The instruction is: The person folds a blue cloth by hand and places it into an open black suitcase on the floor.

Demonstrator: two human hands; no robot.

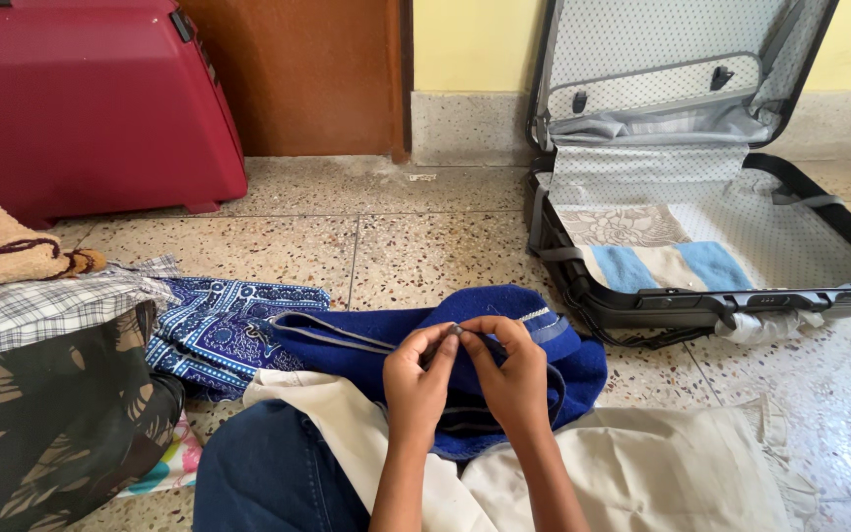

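A blue jacket-like garment (504, 325) with grey trim lies on the floor across my lap. My left hand (418, 374) and my right hand (514, 372) meet over it, and both pinch a small grey fastener (455, 330) at the garment's edge. A grey strap (332, 335) runs left from there. Under my forearms lies a cream cloth (662, 463).
An open black suitcase (819, 296) with a dotted lining stands at the right and holds a folded blue-striped towel (662, 264). A red suitcase (81, 99) stands at the back left. A pile of folded clothes (41, 325) and a blue patterned cloth (219, 330) lie at the left.
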